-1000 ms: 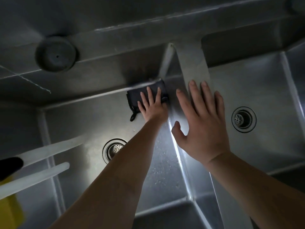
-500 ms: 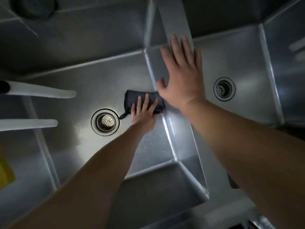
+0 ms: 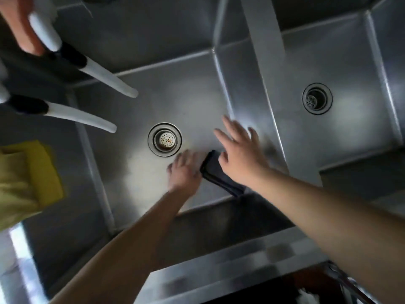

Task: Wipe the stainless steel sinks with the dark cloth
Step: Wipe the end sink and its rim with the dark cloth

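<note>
A yellow cloth [image 3: 26, 172] lies at the far left. Two white spouts [image 3: 87, 118] overhang the left sink [image 3: 175, 88], above its drain [image 3: 164, 139]. The left hand [image 3: 184, 170] is blurred; its grip cannot be determined. The dark cloth [image 3: 215, 174] lies on the basin floor just beside it, partly under the right hand [image 3: 238, 156], whose fingers are spread. The right sink [image 3: 350, 132] lies beyond the divider.

Dim scene. Soft glare patches on sink floor [image 3: 197, 102] beyond hands, brightest by divider [image 3: 260, 119]. Left hand [image 3: 184, 170] and right hand [image 3: 238, 154] motion-blurred. Wide-angle bending at edges.
</note>
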